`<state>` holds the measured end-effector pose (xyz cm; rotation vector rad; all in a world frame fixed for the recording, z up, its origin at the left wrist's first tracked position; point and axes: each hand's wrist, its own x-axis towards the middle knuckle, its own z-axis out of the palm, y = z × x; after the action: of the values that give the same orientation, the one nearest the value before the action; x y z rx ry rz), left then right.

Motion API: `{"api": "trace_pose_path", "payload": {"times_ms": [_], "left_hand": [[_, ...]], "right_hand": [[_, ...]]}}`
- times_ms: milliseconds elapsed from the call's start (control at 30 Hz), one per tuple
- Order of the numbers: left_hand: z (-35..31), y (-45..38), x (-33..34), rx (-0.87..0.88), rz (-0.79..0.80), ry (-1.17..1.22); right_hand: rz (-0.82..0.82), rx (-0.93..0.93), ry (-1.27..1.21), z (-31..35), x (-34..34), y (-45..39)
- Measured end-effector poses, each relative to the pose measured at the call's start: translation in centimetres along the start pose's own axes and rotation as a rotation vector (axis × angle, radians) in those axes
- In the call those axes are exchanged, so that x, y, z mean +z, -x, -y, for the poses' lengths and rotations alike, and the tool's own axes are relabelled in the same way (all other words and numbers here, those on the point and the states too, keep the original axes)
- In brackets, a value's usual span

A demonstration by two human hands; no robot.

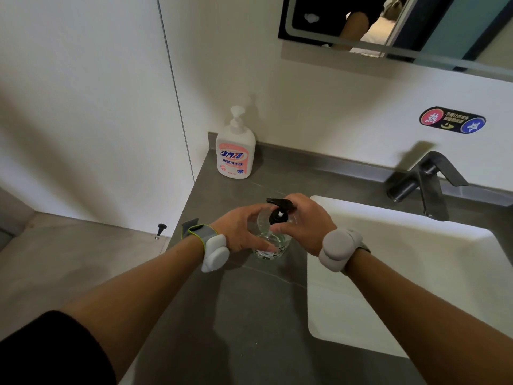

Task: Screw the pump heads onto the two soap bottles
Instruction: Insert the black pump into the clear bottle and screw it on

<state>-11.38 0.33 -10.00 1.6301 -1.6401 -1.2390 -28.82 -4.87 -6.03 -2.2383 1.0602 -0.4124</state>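
Observation:
A clear soap bottle stands on the grey counter just left of the sink. My left hand wraps around its body from the left. A black pump head sits on the bottle's neck, and my right hand grips it from the right with the fingers at its collar. A white soap bottle with a pink label stands upright at the back left corner of the counter, with a white pump head on top of it.
A white sink basin fills the right side of the counter. A dark metal faucet rises behind it. The counter's left edge drops to the floor. A mirror hangs on the wall above.

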Motion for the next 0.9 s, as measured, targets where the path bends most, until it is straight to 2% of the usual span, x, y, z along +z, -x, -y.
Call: {"api": "trace_pose_path", "payload": {"times_ms": [133, 300, 400, 500, 667, 800, 900], "left_hand": [[-0.2, 0.1, 0.0, 0.006, 0.004, -0.005], [0.1, 0.0, 0.0, 0.01, -0.003, -0.002], [0.2, -0.1, 0.0, 0.004, -0.003, -0.006], [0.1, 0.0, -0.2, -0.004, 0.008, -0.014], [0.3, -0.2, 0.1, 0.006, 0.004, 0.013], [0.2, -0.3, 0.0, 0.017, -0.003, -0.011], [0.4, -0.3, 0.1, 0.027, -0.02, -0.007]], "right_hand": [[-0.102, 0.041, -0.027, 0.2, 0.8, 0.2], [0.105, -0.074, -0.074, 0.1, -0.7, 0.0], [-0.004, 0.002, -0.011, 0.4, 0.0, 0.0], [-0.086, 0.037, -0.054, 0.9, 0.7, 0.0], [0.121, -0.012, -0.062, 0.1, -1.1, -0.1], [-0.028, 0.011, 0.074, 0.4, 0.1, -0.3], [-0.057, -0.002, 0.023, 0.4, 0.5, -0.1]]}}
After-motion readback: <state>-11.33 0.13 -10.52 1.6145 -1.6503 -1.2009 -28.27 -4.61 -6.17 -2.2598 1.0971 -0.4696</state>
